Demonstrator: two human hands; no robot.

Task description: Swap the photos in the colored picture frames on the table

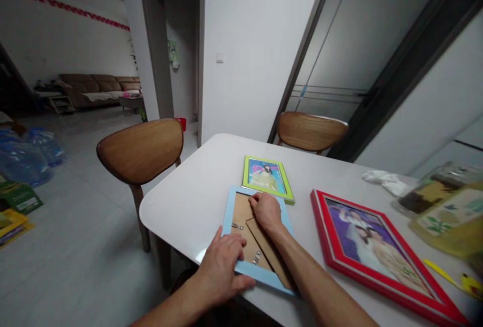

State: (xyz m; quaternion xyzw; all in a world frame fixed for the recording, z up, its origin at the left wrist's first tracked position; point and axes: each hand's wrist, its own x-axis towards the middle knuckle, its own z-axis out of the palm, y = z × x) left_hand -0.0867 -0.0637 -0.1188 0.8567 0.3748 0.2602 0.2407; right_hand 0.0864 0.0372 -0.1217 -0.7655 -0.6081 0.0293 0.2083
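Observation:
A light blue picture frame (260, 272) lies face down at the near edge of the table, its brown backing board (241, 210) showing. Metal clips (257, 257) sit on the board, and a brown stand leg (269, 251) crosses it at a slant. My left hand (222, 265) grips the frame's near left corner, fingers over the top and thumb along the near edge. At the far end of the backing, my right hand (267, 211) has its fingers curled in a pinch. Whatever is between those fingertips is hidden.
Just beyond stands a green-framed photo (265, 175), lying flat. A large red-framed photo (377, 251) lies to the right. Farther right are a white cloth (385, 182), a clear container (426, 188) and a yellow item (449, 281). Wooden chairs (141, 151) stand around the white table (181, 201).

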